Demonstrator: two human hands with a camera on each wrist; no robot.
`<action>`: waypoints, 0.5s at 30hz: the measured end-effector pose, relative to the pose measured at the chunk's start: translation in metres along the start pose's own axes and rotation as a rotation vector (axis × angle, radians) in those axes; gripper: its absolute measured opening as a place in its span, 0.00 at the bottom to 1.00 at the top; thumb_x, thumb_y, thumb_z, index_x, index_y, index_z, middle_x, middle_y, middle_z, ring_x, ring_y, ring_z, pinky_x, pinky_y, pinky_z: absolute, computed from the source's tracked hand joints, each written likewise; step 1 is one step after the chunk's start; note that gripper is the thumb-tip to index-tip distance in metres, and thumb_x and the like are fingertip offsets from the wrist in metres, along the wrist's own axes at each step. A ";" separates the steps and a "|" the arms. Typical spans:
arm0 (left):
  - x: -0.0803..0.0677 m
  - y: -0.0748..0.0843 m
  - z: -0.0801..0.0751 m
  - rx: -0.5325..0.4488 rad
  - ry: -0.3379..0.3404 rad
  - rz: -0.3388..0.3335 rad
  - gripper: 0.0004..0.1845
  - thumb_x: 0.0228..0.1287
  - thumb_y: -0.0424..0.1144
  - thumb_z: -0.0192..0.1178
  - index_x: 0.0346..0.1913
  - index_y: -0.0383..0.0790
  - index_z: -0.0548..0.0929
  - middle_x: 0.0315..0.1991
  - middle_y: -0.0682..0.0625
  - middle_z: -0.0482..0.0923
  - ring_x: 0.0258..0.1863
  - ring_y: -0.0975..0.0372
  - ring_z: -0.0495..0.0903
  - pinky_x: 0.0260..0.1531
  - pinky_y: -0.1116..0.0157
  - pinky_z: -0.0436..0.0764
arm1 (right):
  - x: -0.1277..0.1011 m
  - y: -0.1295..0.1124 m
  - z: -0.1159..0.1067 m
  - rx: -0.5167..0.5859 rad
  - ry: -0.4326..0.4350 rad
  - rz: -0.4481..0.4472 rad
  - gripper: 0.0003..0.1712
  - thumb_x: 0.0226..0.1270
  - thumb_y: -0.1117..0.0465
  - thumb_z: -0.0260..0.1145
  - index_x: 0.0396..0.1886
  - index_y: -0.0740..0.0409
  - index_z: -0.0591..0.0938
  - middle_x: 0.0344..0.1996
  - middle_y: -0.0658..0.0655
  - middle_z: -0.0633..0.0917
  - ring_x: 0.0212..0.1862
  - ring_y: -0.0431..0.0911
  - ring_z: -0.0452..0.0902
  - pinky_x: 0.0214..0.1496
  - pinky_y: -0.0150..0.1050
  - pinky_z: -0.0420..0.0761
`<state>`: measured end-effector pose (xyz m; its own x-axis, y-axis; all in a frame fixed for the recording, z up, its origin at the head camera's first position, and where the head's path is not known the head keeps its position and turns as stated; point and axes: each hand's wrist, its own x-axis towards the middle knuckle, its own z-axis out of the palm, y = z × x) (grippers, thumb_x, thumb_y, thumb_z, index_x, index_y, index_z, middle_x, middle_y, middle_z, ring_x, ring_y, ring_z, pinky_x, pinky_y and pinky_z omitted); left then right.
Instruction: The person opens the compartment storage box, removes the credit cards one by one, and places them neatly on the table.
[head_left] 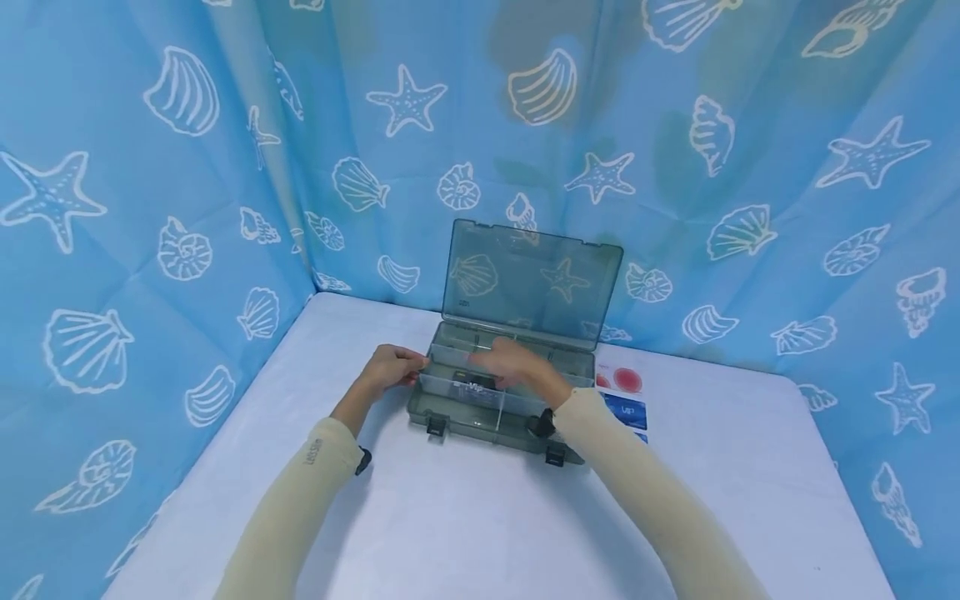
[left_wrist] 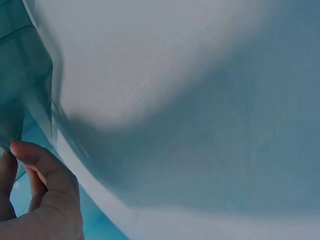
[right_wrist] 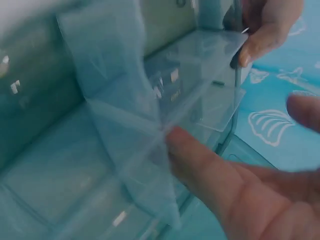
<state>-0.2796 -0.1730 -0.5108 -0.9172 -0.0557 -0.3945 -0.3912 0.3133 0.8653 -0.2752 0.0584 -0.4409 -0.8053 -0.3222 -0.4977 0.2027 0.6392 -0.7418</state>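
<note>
A grey-green see-through compartment box (head_left: 465,414) lies on the table with its lid (head_left: 534,283) raised at the back. My left hand (head_left: 392,367) pinches the box's left side wall between thumb and fingers. Over the inner compartments reaches my right hand (head_left: 513,363); in the right wrist view one extended finger touches a clear plastic divider (right_wrist: 120,100), with the thumb held apart. A dark card (head_left: 474,380) with "VIP" lettering lies in a left compartment, seen through the clear dividers.
Right of the box, partly under my right sleeve (head_left: 637,483), lie a blue VIP card (head_left: 624,411) and a card with a red circle (head_left: 627,380). Two black latches (head_left: 436,426) hang at the box's front. A blue shell-print curtain (head_left: 405,183) surrounds the white table (head_left: 450,517).
</note>
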 end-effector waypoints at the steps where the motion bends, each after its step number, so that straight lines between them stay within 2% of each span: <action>1: 0.000 0.000 0.000 -0.003 0.003 0.002 0.14 0.65 0.40 0.65 0.48 0.34 0.83 0.39 0.43 0.80 0.34 0.59 0.80 0.34 0.66 0.83 | 0.002 -0.005 0.001 -0.016 -0.043 0.017 0.41 0.71 0.45 0.60 0.69 0.70 0.60 0.65 0.66 0.68 0.61 0.58 0.72 0.61 0.53 0.74; 2: 0.001 0.000 0.000 -0.005 0.006 0.003 0.14 0.65 0.40 0.65 0.48 0.34 0.83 0.39 0.43 0.80 0.34 0.59 0.80 0.34 0.67 0.83 | 0.004 -0.009 0.002 -0.033 -0.086 0.028 0.42 0.71 0.45 0.59 0.72 0.68 0.58 0.69 0.65 0.64 0.65 0.59 0.68 0.63 0.55 0.71; 3: 0.001 -0.001 0.000 -0.005 0.007 0.003 0.14 0.65 0.40 0.65 0.48 0.34 0.83 0.39 0.43 0.80 0.34 0.59 0.80 0.34 0.67 0.82 | 0.006 -0.012 0.004 -0.046 -0.128 0.041 0.45 0.72 0.46 0.59 0.76 0.64 0.52 0.75 0.64 0.53 0.71 0.61 0.57 0.66 0.58 0.66; 4: 0.002 -0.001 0.000 -0.005 0.009 0.002 0.14 0.65 0.40 0.65 0.48 0.34 0.83 0.39 0.43 0.80 0.34 0.58 0.80 0.34 0.67 0.82 | 0.008 -0.014 0.006 -0.067 -0.165 0.053 0.44 0.72 0.45 0.59 0.76 0.62 0.54 0.76 0.62 0.49 0.73 0.61 0.53 0.67 0.59 0.64; 8: 0.003 -0.003 0.000 -0.001 0.010 -0.011 0.14 0.65 0.40 0.65 0.49 0.35 0.83 0.40 0.43 0.79 0.34 0.58 0.80 0.33 0.67 0.82 | 0.013 -0.017 0.017 -0.226 -0.189 0.054 0.40 0.71 0.42 0.58 0.73 0.60 0.63 0.75 0.61 0.56 0.71 0.60 0.57 0.66 0.58 0.66; 12: 0.003 -0.001 -0.001 -0.007 0.010 -0.018 0.15 0.65 0.40 0.65 0.49 0.35 0.82 0.41 0.43 0.79 0.34 0.58 0.80 0.34 0.67 0.82 | 0.012 -0.015 0.021 -0.283 -0.139 0.050 0.45 0.69 0.41 0.59 0.75 0.63 0.57 0.73 0.63 0.60 0.69 0.60 0.61 0.65 0.56 0.69; 15: 0.003 -0.003 -0.001 -0.008 0.000 -0.017 0.15 0.65 0.40 0.65 0.49 0.35 0.82 0.40 0.43 0.79 0.34 0.58 0.79 0.34 0.66 0.82 | 0.012 -0.015 0.021 -0.344 -0.116 0.017 0.40 0.70 0.42 0.59 0.71 0.65 0.64 0.66 0.63 0.70 0.61 0.55 0.72 0.57 0.50 0.77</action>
<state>-0.2817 -0.1751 -0.5142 -0.9104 -0.0613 -0.4093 -0.4075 0.3051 0.8607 -0.2758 0.0304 -0.4455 -0.7306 -0.3739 -0.5714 0.0006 0.8364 -0.5481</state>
